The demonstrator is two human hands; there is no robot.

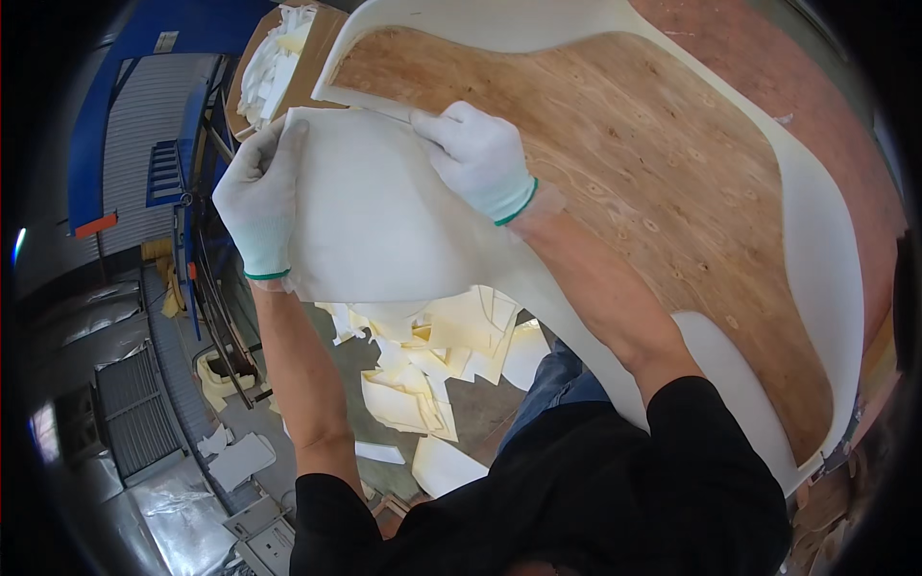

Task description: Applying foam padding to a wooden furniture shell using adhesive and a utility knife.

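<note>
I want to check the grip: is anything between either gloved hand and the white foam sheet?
Nothing visible. The left hand grips the white foam sheet at its left edge, and the right hand pinches its top edge, both in white knit gloves, directly on the foam beside the curved plywood panel.

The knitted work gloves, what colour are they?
White knitted work gloves with green cuff edges, in the head view.

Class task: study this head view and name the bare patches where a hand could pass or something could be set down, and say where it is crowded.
Free: the bare plywood panel, bordered by its white foam rim and the right hand. Crowded: the panel's left corner, where both hands, the left hand included, grip a white foam sheet, and the floor below, littered with foam offcuts.
</note>
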